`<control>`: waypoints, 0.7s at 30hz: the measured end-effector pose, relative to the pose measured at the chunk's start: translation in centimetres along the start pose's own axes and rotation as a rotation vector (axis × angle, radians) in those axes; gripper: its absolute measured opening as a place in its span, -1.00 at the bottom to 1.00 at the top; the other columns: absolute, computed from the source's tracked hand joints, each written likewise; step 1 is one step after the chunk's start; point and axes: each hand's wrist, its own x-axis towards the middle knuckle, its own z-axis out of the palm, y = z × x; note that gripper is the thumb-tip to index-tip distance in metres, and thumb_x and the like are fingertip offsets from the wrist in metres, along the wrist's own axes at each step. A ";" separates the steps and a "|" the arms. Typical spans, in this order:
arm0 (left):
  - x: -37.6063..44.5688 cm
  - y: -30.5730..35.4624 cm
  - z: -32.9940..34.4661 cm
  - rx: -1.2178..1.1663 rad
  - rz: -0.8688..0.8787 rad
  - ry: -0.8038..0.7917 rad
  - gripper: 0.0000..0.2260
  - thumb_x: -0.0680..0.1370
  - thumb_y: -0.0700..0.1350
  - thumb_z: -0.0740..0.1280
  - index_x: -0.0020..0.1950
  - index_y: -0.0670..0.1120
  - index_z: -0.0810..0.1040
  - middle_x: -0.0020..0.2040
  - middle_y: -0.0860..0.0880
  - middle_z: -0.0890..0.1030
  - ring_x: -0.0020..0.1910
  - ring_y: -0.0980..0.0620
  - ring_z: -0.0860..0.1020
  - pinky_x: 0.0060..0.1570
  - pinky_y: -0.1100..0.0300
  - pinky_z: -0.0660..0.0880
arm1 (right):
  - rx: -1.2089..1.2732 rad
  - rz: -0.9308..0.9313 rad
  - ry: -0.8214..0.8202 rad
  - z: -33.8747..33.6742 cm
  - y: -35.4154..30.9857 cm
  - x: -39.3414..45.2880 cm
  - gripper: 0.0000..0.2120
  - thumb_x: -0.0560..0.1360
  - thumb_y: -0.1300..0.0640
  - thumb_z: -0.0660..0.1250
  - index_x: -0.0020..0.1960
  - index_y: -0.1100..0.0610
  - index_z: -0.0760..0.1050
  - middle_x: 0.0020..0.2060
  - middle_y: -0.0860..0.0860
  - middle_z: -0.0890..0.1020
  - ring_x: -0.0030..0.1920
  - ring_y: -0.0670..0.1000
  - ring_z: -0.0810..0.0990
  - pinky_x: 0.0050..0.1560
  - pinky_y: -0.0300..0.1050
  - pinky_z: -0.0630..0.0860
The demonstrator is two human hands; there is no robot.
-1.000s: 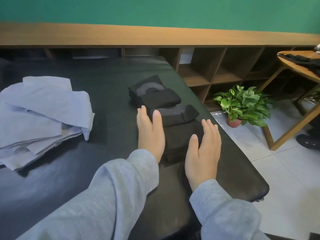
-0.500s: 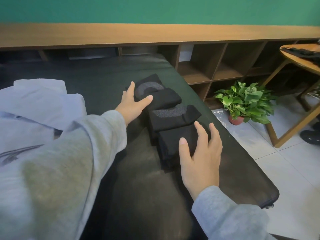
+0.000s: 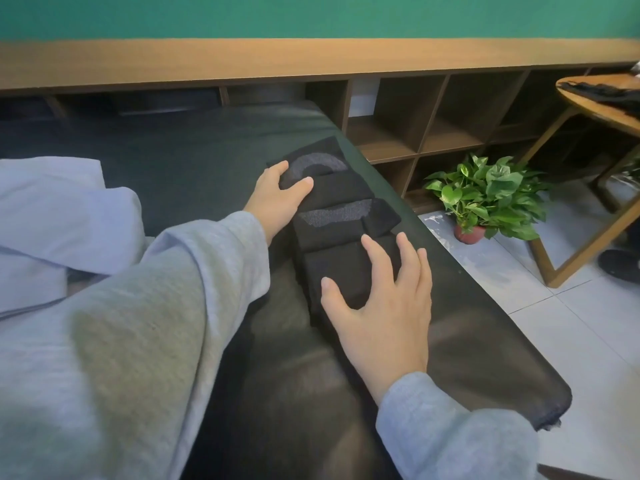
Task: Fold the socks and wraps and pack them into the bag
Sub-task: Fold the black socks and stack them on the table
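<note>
While the folded black socks and wraps (image 3: 332, 216) lie in a row along the dark bench's (image 3: 450, 341) right edge, the left hand (image 3: 277, 199) grasps the far piece and the right hand (image 3: 381, 299) rests spread-fingered, gripping nothing, on the nearest, so gathering for packing seems underway, needing both hands to close the row together.

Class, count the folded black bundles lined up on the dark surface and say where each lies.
4, in one row: farthest bundle under the left hand; second; third; nearest under the right hand. More may be hidden.

Potted plant (image 3: 486, 194) on tiled floor (image 3: 585, 327), wooden shelf unit (image 3: 433, 116), round table (image 3: 602, 105)
</note>
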 end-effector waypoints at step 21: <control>-16.6 -1.5 -4.5 -0.024 0.252 0.075 -0.57 0.57 0.02 0.23 0.39 0.28 0.19 0.50 0.19 0.07 0.43 0.32 0.08 0.44 0.18 0.09 | 0.052 -0.120 0.283 0.2 -0.5 0.0 -0.40 0.43 -0.05 0.21 0.45 0.05 0.22 0.49 0.08 0.12 0.49 0.10 -0.06 0.42 0.25 -0.10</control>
